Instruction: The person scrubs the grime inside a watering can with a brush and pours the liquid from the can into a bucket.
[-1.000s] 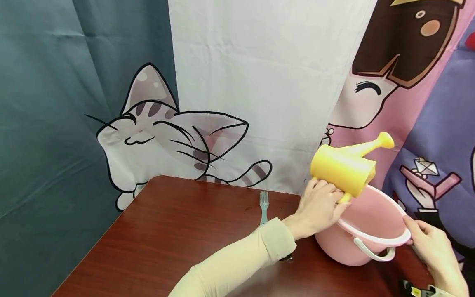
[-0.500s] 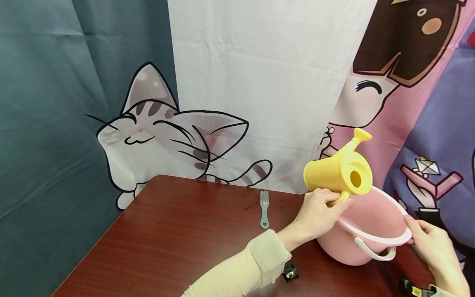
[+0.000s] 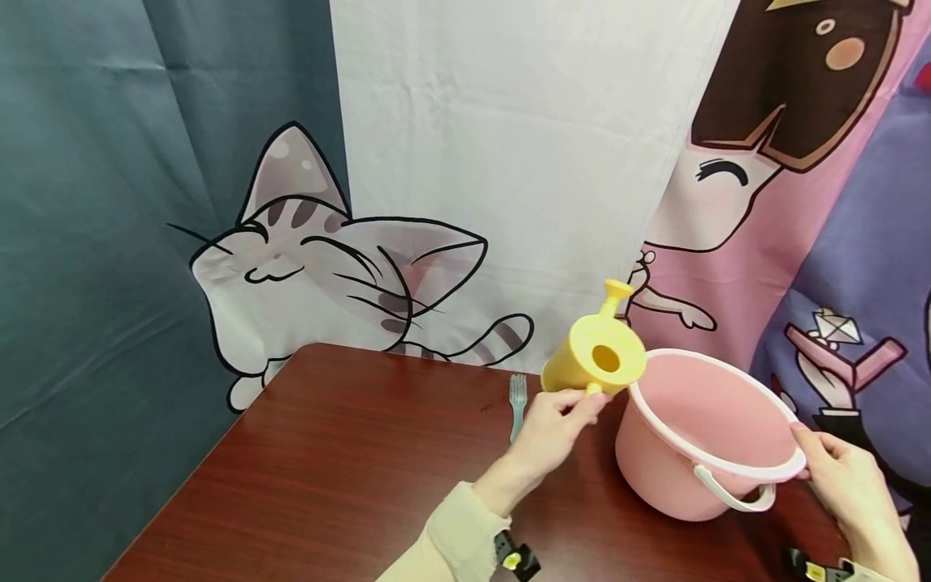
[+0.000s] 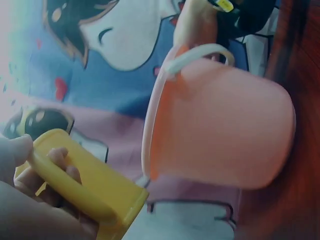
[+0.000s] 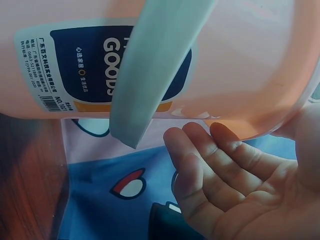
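A yellow toy watering can (image 3: 570, 360) hangs just left of the pink bucket (image 3: 658, 465), its holed top facing me and its spout pointing up. My left hand (image 3: 549, 428) grips it by the handle (image 4: 70, 190), fingers curled through the loop in the left wrist view. The bucket stands on the table, its inside partly visible and its pale handle (image 3: 730, 493) hanging down in front. At the bucket's right rim, my right hand (image 3: 847, 477) pinches the edge. In the right wrist view its fingers (image 5: 232, 155) lie below the bucket wall, thumb at the rim.
A light blue fork (image 3: 518, 396) lies on the brown table (image 3: 349, 453) near its back edge, its lower end beside my left hand. Printed curtains (image 3: 524, 162) hang close behind the table. A wrist strap (image 3: 516, 556) sits below my left cuff.
My left hand has carried the watering can leftward from over the bucket and turned its top toward me. My right hand and the bucket have stayed in place.
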A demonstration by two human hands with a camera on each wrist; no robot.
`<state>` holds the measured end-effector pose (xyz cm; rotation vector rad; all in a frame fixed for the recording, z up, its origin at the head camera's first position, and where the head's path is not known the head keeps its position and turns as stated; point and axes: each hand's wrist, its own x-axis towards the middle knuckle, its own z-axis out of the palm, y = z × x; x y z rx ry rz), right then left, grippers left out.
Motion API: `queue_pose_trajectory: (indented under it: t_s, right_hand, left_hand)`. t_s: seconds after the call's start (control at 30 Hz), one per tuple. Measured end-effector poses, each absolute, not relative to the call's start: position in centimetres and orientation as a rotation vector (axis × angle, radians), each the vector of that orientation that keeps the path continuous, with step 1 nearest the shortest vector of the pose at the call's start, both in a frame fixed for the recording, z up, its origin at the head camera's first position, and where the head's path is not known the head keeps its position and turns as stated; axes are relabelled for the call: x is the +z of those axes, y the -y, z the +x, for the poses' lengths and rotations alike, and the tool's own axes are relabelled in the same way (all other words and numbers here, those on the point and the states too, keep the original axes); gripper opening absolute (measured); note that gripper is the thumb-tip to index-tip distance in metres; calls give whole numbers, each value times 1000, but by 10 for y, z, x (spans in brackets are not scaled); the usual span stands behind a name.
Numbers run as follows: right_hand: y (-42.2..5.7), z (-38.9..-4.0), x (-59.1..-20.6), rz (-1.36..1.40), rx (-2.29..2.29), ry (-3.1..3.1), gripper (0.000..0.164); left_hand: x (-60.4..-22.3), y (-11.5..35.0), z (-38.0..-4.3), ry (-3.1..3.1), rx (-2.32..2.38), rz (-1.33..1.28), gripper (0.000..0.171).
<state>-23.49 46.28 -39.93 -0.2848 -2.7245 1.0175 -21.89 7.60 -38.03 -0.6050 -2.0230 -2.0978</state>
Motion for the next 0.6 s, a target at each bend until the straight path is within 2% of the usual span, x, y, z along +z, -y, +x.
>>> queue_pose_trajectory:
  t_s: [0.27, 0.6]
  right_hand:
    - [-461, -232, -399, -292, 1039, 2692, 54]
    - [-459, -233, -400, -274, 1069, 2690, 53]
  left_hand:
    - [-404, -20, -215, 2066, -2255, -487, 43]
    - [-427, 54, -215, 2065, -2304, -431, 49]
